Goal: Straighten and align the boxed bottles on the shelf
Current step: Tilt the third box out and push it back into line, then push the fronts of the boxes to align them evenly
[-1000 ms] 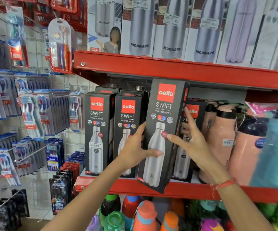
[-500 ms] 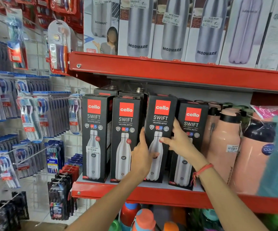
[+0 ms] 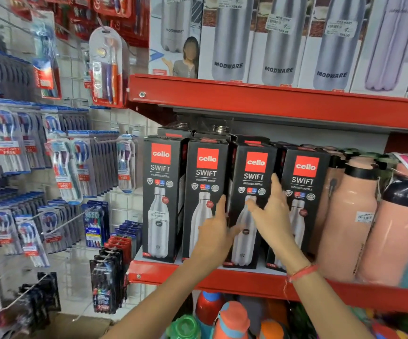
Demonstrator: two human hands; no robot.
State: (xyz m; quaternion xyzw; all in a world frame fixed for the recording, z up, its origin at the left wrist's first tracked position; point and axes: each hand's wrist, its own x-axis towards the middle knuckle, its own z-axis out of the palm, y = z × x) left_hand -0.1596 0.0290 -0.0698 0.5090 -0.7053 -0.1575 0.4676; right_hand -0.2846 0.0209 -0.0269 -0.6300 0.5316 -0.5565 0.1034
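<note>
Several black "cello SWIFT" bottle boxes stand upright in a row on the red shelf, fronts facing me. The third box stands level with the second box and the fourth box. My left hand is in front of the gap between the second and third boxes, fingers pointing up and apart. My right hand hovers spread in front of the third and fourth boxes, holding nothing. More black boxes stand behind the front row, mostly hidden.
Peach flasks crowd the shelf right of the boxes. White Modware bottle boxes fill the upper shelf. Toothbrush packs hang on wall hooks to the left. Coloured bottles stand on the shelf below.
The third box, tilted out and held in both hands one second ago, now stands upright in the row. Both hands have let go and drawn back slightly.
</note>
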